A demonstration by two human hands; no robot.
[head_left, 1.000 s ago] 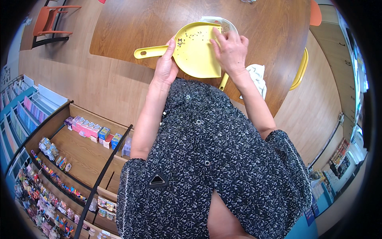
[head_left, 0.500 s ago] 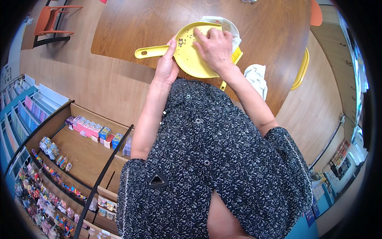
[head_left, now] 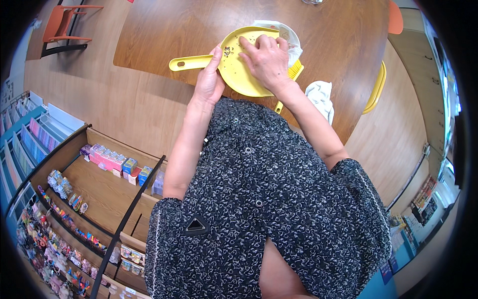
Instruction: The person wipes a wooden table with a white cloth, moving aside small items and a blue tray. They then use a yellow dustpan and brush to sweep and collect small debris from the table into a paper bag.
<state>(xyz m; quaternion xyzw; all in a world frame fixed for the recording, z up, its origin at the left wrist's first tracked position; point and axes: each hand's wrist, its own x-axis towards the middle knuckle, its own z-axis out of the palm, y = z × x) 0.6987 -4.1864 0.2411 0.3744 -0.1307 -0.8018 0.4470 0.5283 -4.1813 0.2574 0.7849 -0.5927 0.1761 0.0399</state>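
My left hand [head_left: 210, 82] grips the side of a yellow dustpan [head_left: 238, 79] next to its handle, thumb on top of the rim. Small dark crumbs [head_left: 228, 51] lie in the pan, with a few lighter bits scattered toward its far side. Over the pan is my right hand [head_left: 270, 64], its index finger stretched toward the crumbs and thumb apart; I see nothing held in it. A yellow brush [head_left: 295, 70] shows partly from under the pan on the right. Beyond the pan's far right edge lies a white printed bag or sheet [head_left: 294, 46], partly hidden.
The brown wooden table [head_left: 164, 35] bears a crumpled white cloth [head_left: 320, 99] at right. An orange chair [head_left: 64, 27] stands far left, a yellow chair [head_left: 377, 87] at the right. Behind at lower left is a shelf unit [head_left: 99, 182] with small boxes and trinkets.
My right hand has shifted slightly to the left over the pan, its index finger moving a little. The left hand and dustpan stay nearly in place.
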